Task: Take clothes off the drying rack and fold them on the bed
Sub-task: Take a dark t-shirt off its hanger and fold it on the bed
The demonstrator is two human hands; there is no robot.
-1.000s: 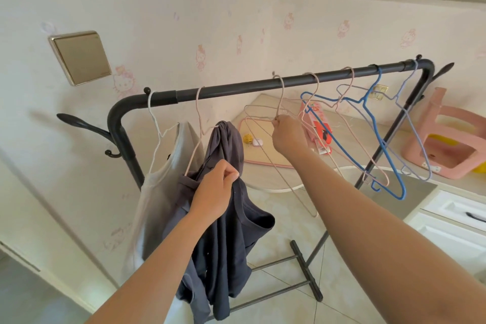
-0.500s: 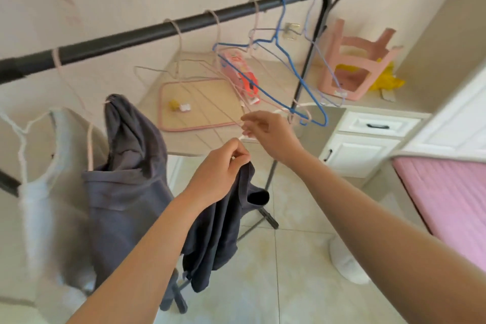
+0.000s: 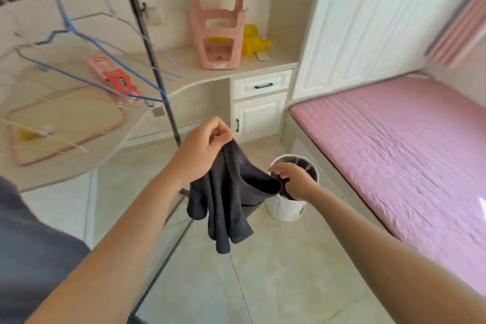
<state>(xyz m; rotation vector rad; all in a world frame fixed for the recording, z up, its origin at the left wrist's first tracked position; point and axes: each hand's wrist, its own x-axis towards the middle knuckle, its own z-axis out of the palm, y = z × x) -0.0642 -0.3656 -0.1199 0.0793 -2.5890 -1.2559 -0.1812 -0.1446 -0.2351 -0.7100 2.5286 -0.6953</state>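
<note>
Dark garment (image 3: 228, 197) is hanging in the air between both hands, off the drying rack (image 3: 147, 42). Left hand (image 3: 202, 150) is pinching its top edge high, so the cloth is dangling free; right hand (image 3: 294, 179) is closing on the lower edge, likely to spread it. Bed (image 3: 394, 144) is lying empty to the right of the right hand, ready for folding.

floor toward bed (image 3: 394, 155): open | obstacle: white bin (image 3: 286, 208) beside bed

I see a dark grey garment (image 3: 226, 197), a pink quilted bed (image 3: 394, 152), a blue hanger (image 3: 86, 42), a black rack (image 3: 147, 42) and a white bin (image 3: 285, 209).
</note>
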